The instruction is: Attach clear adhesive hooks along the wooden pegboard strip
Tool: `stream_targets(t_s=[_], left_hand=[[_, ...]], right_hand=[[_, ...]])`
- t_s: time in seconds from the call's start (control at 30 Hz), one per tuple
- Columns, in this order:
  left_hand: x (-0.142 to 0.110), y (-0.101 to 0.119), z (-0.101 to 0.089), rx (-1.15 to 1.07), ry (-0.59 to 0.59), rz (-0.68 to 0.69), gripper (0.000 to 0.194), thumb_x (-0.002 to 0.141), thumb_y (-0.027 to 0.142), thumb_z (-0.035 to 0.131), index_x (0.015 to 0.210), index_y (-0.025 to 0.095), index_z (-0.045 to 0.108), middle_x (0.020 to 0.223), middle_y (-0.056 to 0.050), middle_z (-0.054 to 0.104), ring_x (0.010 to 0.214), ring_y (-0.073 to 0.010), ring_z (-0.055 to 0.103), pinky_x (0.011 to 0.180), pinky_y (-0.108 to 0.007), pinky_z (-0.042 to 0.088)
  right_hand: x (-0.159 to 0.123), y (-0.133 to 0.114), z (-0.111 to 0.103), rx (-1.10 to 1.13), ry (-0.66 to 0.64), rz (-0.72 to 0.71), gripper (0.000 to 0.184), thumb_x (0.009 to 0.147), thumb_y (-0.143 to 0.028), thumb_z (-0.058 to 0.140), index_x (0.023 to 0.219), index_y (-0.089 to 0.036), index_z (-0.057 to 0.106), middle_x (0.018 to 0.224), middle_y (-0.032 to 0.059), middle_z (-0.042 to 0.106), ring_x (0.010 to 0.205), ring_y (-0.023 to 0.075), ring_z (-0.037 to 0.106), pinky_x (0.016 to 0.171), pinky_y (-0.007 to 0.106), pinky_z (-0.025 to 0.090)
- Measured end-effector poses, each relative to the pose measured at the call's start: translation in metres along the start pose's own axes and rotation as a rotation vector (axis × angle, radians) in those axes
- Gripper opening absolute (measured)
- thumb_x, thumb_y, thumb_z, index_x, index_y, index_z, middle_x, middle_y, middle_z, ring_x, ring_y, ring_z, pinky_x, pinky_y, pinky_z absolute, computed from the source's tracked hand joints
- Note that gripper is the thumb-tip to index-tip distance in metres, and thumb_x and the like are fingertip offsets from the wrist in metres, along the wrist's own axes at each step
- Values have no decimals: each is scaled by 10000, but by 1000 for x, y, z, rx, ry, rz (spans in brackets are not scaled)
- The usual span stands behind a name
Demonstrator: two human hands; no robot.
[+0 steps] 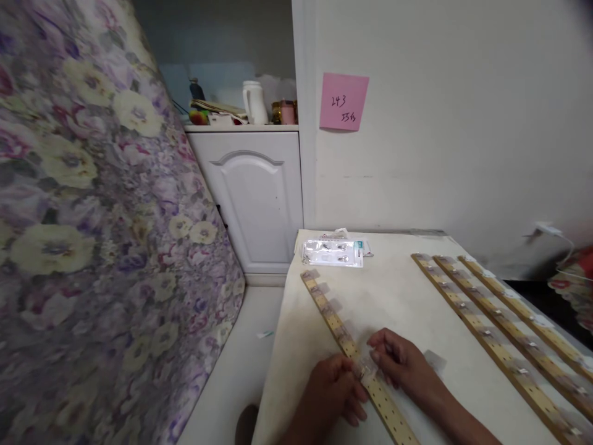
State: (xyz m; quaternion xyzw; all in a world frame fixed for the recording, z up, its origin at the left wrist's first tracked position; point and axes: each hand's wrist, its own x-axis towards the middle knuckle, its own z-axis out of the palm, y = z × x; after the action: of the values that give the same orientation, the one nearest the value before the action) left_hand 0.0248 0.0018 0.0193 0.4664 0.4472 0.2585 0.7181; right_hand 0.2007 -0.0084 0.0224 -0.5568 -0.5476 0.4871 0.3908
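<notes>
A long pale wooden strip (386,405) with rows of small holes lies slantwise on the table. Along its far part sit small clear plastic pieces (332,306), each beside a tiny metal part. My left hand (331,392) is at the strip's left edge, thumb and forefinger pinched by a small shiny piece (364,372); what they grip is too small to make out. Just right of the strip, my right hand (403,363) has its fingers curled together at a clear plastic piece (376,364). Another clear piece (435,361) lies beyond my right wrist.
Several similar strips (491,334) with clear pieces lie on the table's right side. At the back is a clear blister pack (331,253) of small metal parts. A floral curtain (115,235) hangs left; a pink note (343,102) is on the wall.
</notes>
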Motion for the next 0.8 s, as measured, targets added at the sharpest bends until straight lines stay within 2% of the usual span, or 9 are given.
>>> stream_targets(t_s=[0.17, 0.43, 0.6, 0.8], left_hand=[[7, -8, 2, -55, 102, 3, 270, 589, 226, 492, 852, 175, 459, 582, 25, 645, 394, -98, 568, 373, -195, 410], [15, -8, 1, -75, 202, -13, 216, 606, 222, 506, 798, 202, 411, 511, 56, 607, 371, -101, 555, 371, -197, 407], [17, -8, 0, 2, 210, -63, 157, 641, 209, 488, 782, 206, 419, 506, 64, 596, 348, -101, 551, 332, -184, 388], [20, -3, 1, 124, 125, -146, 89, 725, 284, 460, 746, 199, 450, 455, 50, 582, 297, -100, 517, 268, -167, 336]], right_hand=[[9, 7, -2, -152, 32, -38, 105, 830, -279, 479, 886, -198, 514, 604, -84, 439, 511, 104, 440, 532, 247, 349], [4, 14, 2, -289, 47, -49, 190, 847, -294, 438, 978, -203, 542, 618, -61, 469, 576, 135, 463, 563, 259, 357], [4, 17, -1, -309, 48, -28, 195, 840, -292, 437, 979, -206, 544, 630, -57, 479, 583, 139, 476, 567, 260, 361], [5, 19, -4, -282, 52, 30, 221, 839, -317, 439, 993, -198, 543, 652, -49, 486, 609, 147, 495, 588, 268, 381]])
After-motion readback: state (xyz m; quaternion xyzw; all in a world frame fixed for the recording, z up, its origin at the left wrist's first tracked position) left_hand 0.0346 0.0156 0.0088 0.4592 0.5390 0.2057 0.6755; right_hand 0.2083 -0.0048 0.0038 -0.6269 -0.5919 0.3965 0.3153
